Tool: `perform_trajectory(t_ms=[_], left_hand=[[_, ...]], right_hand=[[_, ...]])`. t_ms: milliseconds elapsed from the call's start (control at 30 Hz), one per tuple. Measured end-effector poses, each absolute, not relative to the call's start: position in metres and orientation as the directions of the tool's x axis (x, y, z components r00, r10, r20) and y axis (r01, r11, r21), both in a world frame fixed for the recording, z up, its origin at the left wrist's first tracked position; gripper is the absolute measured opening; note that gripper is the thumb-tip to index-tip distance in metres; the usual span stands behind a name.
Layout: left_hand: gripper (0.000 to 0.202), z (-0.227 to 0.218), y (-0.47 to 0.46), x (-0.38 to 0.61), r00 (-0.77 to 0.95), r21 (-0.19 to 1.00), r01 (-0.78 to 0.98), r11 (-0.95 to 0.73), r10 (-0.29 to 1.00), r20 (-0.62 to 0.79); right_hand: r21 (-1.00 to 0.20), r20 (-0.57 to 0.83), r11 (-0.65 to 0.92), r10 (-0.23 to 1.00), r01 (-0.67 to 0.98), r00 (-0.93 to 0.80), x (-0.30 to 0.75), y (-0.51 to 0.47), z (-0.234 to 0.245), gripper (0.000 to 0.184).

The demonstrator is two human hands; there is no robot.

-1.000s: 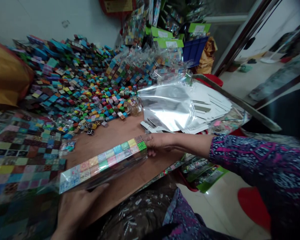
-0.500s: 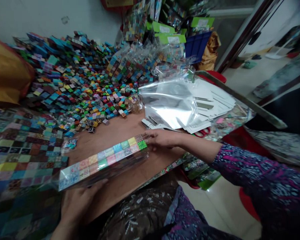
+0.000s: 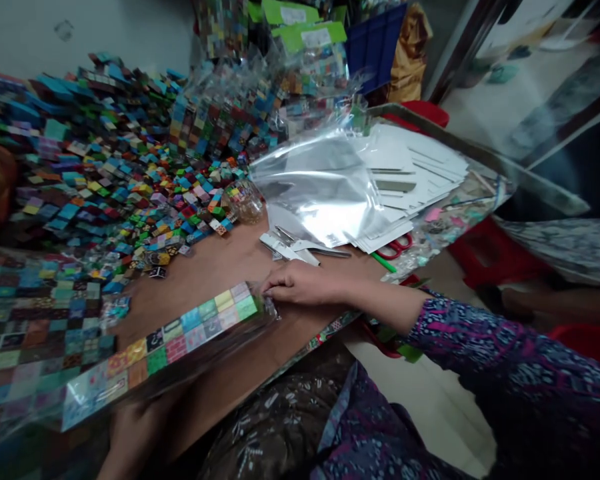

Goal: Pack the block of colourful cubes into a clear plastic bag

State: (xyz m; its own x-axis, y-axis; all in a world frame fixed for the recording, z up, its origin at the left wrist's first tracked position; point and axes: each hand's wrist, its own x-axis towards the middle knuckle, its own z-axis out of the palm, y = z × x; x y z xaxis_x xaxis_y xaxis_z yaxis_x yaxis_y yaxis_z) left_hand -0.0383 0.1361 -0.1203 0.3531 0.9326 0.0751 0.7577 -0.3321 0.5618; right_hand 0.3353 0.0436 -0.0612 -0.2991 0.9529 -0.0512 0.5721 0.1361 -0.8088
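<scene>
A long double row of small patterned cubes [image 3: 173,340] in many colours lies slantwise inside a clear plastic bag [image 3: 267,305] at the front of the table. At the row's right end, my right hand [image 3: 300,283] is closed, pinching the bag's loose plastic end between thumb and fingers. My left hand [image 3: 140,420] is under the near edge of the row's left part, against the bag. Its fingers are dark, blurred and partly hidden by the plastic, so their grip does not show.
A big heap of loose cubes [image 3: 130,173] fills the table's back left. Bagged cubes [image 3: 25,333] lie at left. Silvery plastic sheets [image 3: 320,187], white cards [image 3: 425,167], a metal tool [image 3: 290,248] and red-handled scissors [image 3: 396,247] are at right. A blue crate [image 3: 375,50] stands behind.
The row of cubes and both hands have shifted left and slightly down in view, partly as the camera turned. My right fingers now pinch loose plastic beyond the row's end.
</scene>
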Motion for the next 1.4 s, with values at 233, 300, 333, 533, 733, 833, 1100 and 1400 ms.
perform_trajectory(t_ms=[233, 300, 333, 533, 733, 833, 1100, 1400], left_hand=[[0.059, -0.103, 0.127, -0.022, 0.278, 0.685, 0.721, -0.107, 0.95, -0.143], [0.054, -0.098, 0.125, -0.02, 0.287, 0.683, 0.723, -0.1, 0.943, -0.166], [0.052, -0.096, 0.124, -0.019, 0.293, 0.681, 0.726, -0.095, 0.939, -0.182], [0.061, -0.088, 0.119, -0.012, 0.232, 0.697, 0.716, -0.029, 0.952, -0.199], [0.058, -0.093, 0.122, -0.02, 0.203, 0.682, 0.731, 0.025, 0.946, -0.253], [0.053, -0.098, 0.126, -0.027, 0.239, 0.687, 0.726, 0.008, 0.935, -0.263], [0.053, -0.099, 0.129, -0.026, 0.231, 0.724, 0.69, -0.012, 0.951, -0.205], [0.048, -0.097, 0.129, -0.021, 0.22, 0.722, 0.692, 0.0, 0.952, -0.211]], right_hand=[[-0.573, -0.037, 0.225, 0.954, 0.789, -0.299, 0.324, 0.042, -0.058, 0.026], [-0.579, -0.06, 0.2, 0.956, 0.79, -0.287, 0.324, 0.042, -0.063, 0.026], [-0.593, -0.071, 0.186, 0.957, 0.783, -0.282, 0.325, 0.042, -0.065, 0.025], [-0.739, -0.108, 0.114, 0.953, 0.664, -0.284, 0.334, 0.039, -0.06, 0.023], [-0.743, -0.208, -0.034, 0.961, 0.669, -0.183, 0.333, 0.039, -0.046, 0.019], [-0.734, -0.259, -0.087, 0.953, 0.674, -0.159, 0.333, 0.043, -0.041, 0.015], [-0.865, -0.459, -0.314, 0.809, 0.39, -0.366, 0.334, 0.06, -0.051, 0.024], [-0.794, -0.3, -0.078, 0.913, 0.603, -0.277, 0.333, 0.054, -0.041, 0.009]])
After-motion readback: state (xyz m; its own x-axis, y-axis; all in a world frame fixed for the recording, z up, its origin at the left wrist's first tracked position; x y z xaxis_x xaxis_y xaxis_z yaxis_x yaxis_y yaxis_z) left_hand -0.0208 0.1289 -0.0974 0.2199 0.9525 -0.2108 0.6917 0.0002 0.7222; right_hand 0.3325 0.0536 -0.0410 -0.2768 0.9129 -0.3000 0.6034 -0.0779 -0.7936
